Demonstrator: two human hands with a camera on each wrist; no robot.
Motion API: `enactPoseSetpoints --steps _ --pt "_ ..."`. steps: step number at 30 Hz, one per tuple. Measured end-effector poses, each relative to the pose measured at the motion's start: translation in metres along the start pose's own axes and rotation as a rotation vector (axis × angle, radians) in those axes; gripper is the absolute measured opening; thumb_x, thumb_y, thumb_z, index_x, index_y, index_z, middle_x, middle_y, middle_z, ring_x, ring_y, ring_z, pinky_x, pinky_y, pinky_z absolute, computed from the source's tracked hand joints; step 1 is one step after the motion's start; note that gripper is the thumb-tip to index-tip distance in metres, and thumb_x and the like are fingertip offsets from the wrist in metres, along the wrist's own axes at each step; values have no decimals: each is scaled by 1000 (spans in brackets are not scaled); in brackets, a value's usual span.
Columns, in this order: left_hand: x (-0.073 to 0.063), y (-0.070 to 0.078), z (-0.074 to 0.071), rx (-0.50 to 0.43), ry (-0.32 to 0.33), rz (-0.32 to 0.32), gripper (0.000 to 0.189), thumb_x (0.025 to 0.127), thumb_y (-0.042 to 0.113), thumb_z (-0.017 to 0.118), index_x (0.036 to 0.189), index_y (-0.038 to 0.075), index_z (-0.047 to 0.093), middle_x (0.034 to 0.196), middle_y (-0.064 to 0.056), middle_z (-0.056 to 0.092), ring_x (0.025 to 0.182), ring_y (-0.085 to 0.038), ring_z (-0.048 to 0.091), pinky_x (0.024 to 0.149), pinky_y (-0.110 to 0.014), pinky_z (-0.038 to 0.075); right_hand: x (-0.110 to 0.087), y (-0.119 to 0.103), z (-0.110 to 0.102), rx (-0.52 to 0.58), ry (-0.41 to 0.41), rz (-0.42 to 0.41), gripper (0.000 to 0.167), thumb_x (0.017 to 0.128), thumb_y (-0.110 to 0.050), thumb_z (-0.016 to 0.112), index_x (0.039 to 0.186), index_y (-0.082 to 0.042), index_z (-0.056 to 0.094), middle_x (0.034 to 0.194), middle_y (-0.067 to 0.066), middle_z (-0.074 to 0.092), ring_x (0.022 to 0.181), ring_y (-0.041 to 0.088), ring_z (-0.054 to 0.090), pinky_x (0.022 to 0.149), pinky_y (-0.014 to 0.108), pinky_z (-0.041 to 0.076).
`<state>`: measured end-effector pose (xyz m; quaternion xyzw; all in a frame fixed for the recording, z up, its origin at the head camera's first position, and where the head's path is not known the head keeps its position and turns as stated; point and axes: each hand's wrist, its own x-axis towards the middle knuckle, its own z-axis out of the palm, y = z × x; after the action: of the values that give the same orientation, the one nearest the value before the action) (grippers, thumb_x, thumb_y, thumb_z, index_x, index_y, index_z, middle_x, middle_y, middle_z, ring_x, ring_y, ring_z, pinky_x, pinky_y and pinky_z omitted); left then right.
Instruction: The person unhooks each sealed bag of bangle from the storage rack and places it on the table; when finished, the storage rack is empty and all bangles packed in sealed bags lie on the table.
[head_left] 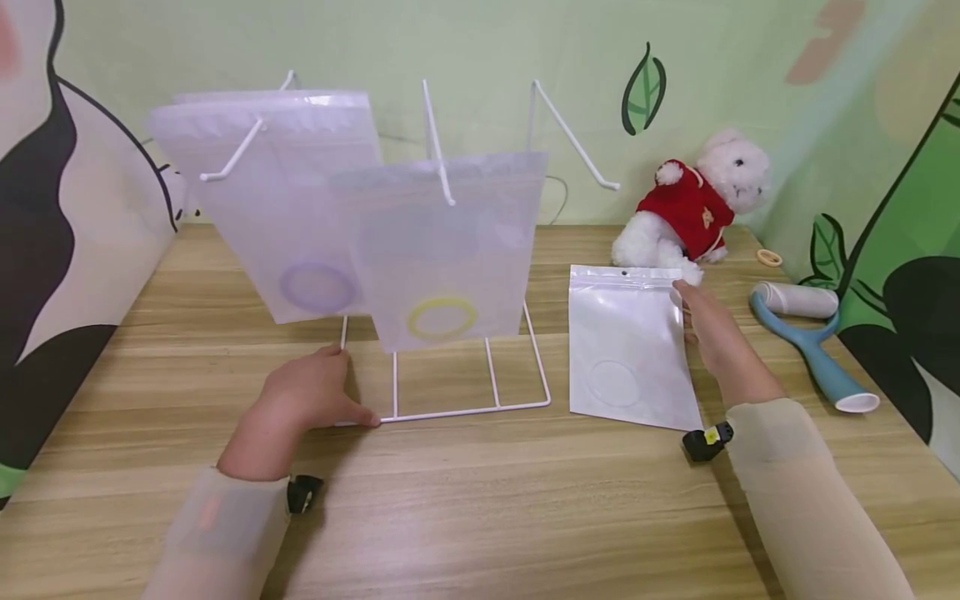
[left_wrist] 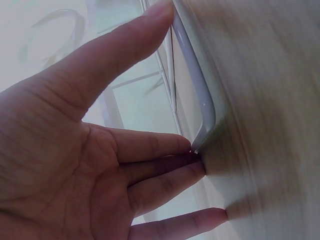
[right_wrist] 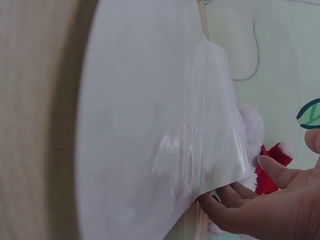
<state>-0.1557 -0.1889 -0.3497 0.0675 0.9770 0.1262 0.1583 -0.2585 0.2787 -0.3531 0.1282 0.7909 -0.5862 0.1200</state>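
The left hand [head_left: 307,392], thumb and fingers spread, touches the base of a white metal wire rack [head_left: 465,412] hung with translucent plastic bags [head_left: 450,258]. The right hand [head_left: 712,337], fingers parted, touches the upper right corner of a glossy white plastic zip bag [head_left: 626,342], beside the rack on its right.
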Motion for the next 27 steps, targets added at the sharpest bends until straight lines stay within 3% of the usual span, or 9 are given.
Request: enactPoseSetpoints --steps 10,17,19,23,27 --pt "1 -1 1 -5 -2 -3 98 70 54 83 136 -12 49 150 -30 38 122 -49 52 90 -57 50 -4 -1 0 -85 -29 -37 68 106 -44 22 158 -5 3 164 20 0 149 40 4 118 57 14" --pt "1 -2 1 -5 4 -4 91 70 53 83 129 -10 54 149 -30 40 120 -48 54 87 -56 51 -13 -18 10 -446 12 -110 67 106 -40 31 157 0 11 160 31 6 146 49 9 114 65 17" --pt "1 -2 1 -3 3 -4 92 70 53 83 129 -10 54 149 -30 39 121 -48 53 88 -56 51 -18 -25 17 -496 25 -153 67 106 -38 37 157 -2 14 159 32 7 146 50 7 112 68 18" --pt "1 -2 1 -1 0 -3 96 70 53 83 133 -11 51 149 -30 38 123 -49 52 89 -56 50 -32 -40 34 -509 10 -250 67 104 -38 43 158 -6 17 160 30 8 147 47 6 111 69 17" --pt "1 -1 0 -1 3 -1 96 70 53 83 133 -11 51 149 -30 40 122 -49 53 89 -56 50 -50 -56 51 -469 -27 -349 65 104 -38 44 157 -9 22 160 24 17 147 43 16 112 65 23"
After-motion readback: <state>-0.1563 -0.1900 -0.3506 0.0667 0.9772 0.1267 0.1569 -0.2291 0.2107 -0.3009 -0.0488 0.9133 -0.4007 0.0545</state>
